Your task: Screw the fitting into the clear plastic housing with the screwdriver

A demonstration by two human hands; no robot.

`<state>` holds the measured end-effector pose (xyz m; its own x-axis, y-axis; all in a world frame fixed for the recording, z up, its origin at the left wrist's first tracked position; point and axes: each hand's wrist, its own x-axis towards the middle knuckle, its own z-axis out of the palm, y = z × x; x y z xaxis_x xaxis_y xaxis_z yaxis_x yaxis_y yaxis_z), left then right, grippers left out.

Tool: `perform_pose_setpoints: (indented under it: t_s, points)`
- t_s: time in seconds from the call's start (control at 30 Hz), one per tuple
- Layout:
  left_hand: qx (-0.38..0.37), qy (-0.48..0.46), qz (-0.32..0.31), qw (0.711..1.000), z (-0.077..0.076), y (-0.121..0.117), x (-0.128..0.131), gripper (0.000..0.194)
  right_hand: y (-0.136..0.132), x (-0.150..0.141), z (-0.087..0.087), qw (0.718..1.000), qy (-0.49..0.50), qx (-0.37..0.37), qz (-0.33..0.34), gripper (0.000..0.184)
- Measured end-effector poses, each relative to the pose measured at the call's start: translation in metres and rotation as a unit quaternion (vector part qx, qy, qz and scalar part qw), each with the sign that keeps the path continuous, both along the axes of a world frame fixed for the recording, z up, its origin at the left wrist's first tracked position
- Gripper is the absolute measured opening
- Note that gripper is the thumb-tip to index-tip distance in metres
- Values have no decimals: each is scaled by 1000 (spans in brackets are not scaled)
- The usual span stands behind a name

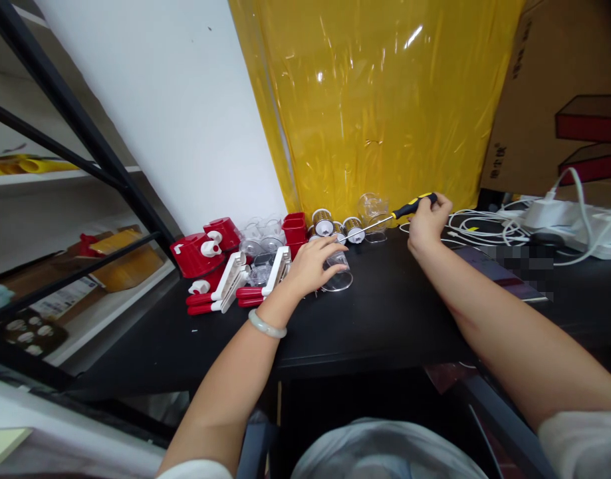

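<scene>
My right hand point(427, 218) is closed around a screwdriver point(412, 206) with a black and yellow handle. Its metal shaft slants down to the left, and the tip ends near the fingers of my left hand point(316, 265). That left hand hovers over the small parts with fingers stretched and thumb apart. Under and beside it lies a transparent plastic piece point(339, 279) with a round rim, partly hidden by the hand. Just behind are several metal grater drums point(354, 229) with white ends. A red square hopper point(294, 229) stands to the left of them.
Red grater bodies point(198, 256), white arms with red handles point(230, 283) and transparent cups point(262, 233) crowd the left of the black table point(375, 326). White cables point(485, 229), a power strip point(609, 233) and a dark flat device point(499, 269) occupy the right. Yellow film point(385, 100) hangs behind.
</scene>
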<state>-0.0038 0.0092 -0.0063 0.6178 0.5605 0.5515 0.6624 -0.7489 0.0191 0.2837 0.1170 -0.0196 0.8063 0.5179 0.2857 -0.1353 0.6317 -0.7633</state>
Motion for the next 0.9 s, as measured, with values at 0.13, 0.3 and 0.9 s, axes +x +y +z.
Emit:
perform_pose_setpoints:
  t_s: [0.13,0.3,0.9]
  points:
    - [-4,1,2,1000,0,0,0,37,-8,-7,11,999,38,-5,-4,19]
    - [-1,-2,1,1000,-1,0,0,37,-9,-6,10,999,32,-24,-1,12]
    - [-4,1,3,1000,0,-1,1,37,2,0,1,999,-4,-30,-14,17]
